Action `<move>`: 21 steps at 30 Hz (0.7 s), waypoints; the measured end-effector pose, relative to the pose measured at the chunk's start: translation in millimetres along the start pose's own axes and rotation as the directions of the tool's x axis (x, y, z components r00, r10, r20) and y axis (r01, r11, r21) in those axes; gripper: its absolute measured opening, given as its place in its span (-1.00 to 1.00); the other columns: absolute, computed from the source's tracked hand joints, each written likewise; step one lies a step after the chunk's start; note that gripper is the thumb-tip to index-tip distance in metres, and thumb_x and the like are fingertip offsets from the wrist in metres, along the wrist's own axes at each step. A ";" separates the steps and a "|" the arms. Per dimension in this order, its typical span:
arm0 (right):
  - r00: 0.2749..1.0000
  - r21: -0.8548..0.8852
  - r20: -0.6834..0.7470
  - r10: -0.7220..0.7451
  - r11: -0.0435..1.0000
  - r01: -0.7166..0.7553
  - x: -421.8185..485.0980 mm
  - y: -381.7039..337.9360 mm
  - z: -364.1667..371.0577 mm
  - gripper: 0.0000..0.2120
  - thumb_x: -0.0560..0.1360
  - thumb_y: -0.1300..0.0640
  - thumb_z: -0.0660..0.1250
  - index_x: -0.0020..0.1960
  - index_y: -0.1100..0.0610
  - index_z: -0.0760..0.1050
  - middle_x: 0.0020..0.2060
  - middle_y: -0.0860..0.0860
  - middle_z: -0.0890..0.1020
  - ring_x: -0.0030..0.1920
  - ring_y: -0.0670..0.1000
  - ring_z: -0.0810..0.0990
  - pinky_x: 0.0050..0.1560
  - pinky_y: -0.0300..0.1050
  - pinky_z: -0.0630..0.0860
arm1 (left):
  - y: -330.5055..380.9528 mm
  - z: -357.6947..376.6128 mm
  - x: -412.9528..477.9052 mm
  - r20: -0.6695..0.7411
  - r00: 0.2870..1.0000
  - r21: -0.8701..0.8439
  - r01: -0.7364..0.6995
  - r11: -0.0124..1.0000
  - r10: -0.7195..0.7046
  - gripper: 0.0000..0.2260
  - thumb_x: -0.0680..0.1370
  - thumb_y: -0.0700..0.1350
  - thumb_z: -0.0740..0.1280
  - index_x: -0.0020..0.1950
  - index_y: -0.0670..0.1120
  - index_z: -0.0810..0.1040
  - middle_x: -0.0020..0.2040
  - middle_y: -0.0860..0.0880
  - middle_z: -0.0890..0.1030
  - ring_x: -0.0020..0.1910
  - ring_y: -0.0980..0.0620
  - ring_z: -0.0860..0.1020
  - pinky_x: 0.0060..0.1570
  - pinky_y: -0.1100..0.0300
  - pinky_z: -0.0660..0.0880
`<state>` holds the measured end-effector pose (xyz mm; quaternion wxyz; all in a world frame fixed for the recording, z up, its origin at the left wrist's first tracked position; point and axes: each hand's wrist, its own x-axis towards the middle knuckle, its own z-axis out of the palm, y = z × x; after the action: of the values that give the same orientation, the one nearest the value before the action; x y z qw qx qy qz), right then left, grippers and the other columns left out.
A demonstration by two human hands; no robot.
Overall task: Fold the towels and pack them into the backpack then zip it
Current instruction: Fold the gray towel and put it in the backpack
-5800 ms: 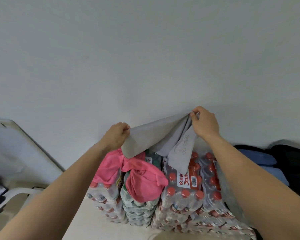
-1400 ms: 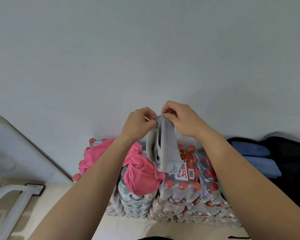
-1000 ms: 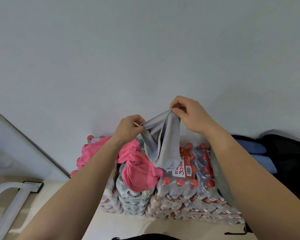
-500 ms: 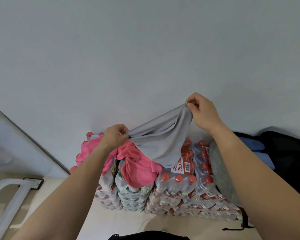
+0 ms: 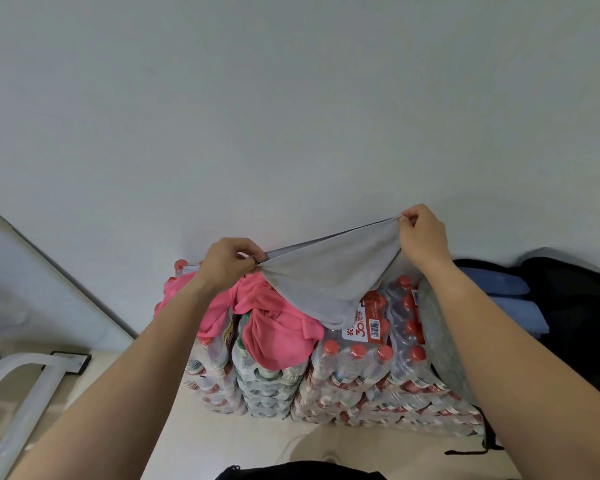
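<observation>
The grey towel (image 5: 326, 285) is soft, matte cloth with a fine nap. It is stretched taut along its top edge and sags below into a rounded, doubled flap. The left hand (image 5: 227, 263) pinches one end of that edge with fingers curled. The right hand (image 5: 423, 237) pinches the other end between thumb and fingertips, higher and farther out, so the edge slopes up to the right. The towel hangs in the air between the hands, its lowest fold just above the bottle packs (image 5: 361, 375).

These packs are clear, shrink-wrapped plastic bottles with red caps, stacked in a block on the floor (image 5: 222, 441). A crumpled pink towel (image 5: 274, 334) is draped over their left part, below the left hand. To the right, flat folded blue towels (image 5: 499, 289) lie stacked against a black fabric backpack (image 5: 575, 306); whether they sit inside it cannot be told.

The floor is smooth and beige. Behind everything stands a plain, pale wall (image 5: 291, 116). At the far left is a white tubular frame (image 5: 25, 386).
</observation>
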<state>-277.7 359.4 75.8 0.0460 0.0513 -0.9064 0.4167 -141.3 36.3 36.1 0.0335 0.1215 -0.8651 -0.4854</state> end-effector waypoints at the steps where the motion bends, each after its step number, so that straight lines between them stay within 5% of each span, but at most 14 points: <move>1: 1.000 -0.001 -0.001 0.001 1.000 -0.001 0.0 0.0 -0.2 -0.82 0.64 0.17 0.15 0.16 0.19 0.47 -0.06 0.01 0.53 -0.10 -0.03 0.48 -0.08 -0.19 0.34 | 1.4 0.7 -0.9 -0.009 1.000 0.017 0.006 1.000 -0.006 -0.78 0.46 -0.38 0.34 -0.15 -0.10 0.70 -0.18 0.04 0.72 -0.20 -0.04 0.70 -0.04 0.04 0.65; 4: 1.000 0.006 -0.007 0.012 1.000 -0.012 0.1 1.0 0.0 -0.80 0.64 0.17 0.12 0.16 0.21 0.46 -0.10 -0.01 0.53 -0.17 -0.09 0.46 -0.14 -0.15 0.37 | 8.3 4.1 -6.0 -0.042 0.999 0.079 -0.015 0.997 0.018 -0.84 0.44 -0.27 0.40 -0.15 -0.03 0.72 -0.20 0.12 0.71 -0.20 0.12 0.68 -0.10 0.22 0.60; 8: 1.000 -0.013 0.005 0.023 1.000 -0.023 1.0 -0.1 -1.7 -0.80 0.63 0.17 0.10 0.12 0.22 0.45 -0.09 0.03 0.53 -0.17 -0.06 0.46 -0.21 -0.16 0.37 | 10.0 4.4 -5.4 -0.087 0.992 0.108 -0.081 0.991 0.091 -0.88 0.40 -0.14 0.56 -0.18 0.03 0.66 -0.23 0.09 0.68 -0.25 0.13 0.65 -0.18 0.23 0.58; 14: 0.999 0.047 -0.036 -0.032 0.998 0.033 10.3 -19.9 -10.1 -0.81 0.66 0.13 0.08 0.15 0.19 0.41 -0.04 0.03 0.52 -0.09 -0.02 0.47 -0.27 -0.25 0.31 | 36.5 -3.9 12.3 -0.346 0.916 0.225 -0.129 0.966 0.202 -0.84 0.52 -0.17 0.39 0.08 -0.01 0.60 -0.14 0.04 0.57 -0.15 0.09 0.52 -0.12 0.27 0.40; 16: 0.993 0.079 -0.107 -0.050 0.995 0.058 13.6 -30.5 -12.7 -0.80 0.67 0.14 0.08 0.16 0.20 0.41 -0.04 0.03 0.51 -0.06 0.01 0.46 -0.22 -0.18 0.28 | 52.3 -8.9 20.1 -0.390 0.873 0.327 -0.166 0.930 0.293 -0.89 0.53 -0.13 0.35 0.00 0.00 0.64 -0.14 0.04 0.57 -0.11 0.06 0.50 -0.10 0.21 0.36; 21: 0.986 0.117 -0.165 -0.017 0.992 0.037 14.2 -33.4 -12.8 -0.79 0.67 0.14 0.07 0.19 0.21 0.40 -0.03 0.05 0.50 -0.05 0.03 0.44 -0.11 -0.20 0.28 | 87.3 -13.0 25.9 -0.468 0.858 0.059 -0.208 0.976 0.211 -0.94 0.57 -0.13 0.28 -0.02 -0.02 0.55 -0.13 0.18 0.57 -0.15 0.28 0.51 -0.19 0.50 0.33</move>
<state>-286.8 346.7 111.0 0.1226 0.0320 -0.8722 0.4725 -179.6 62.8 115.5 0.2949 0.1410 -0.8406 -0.4319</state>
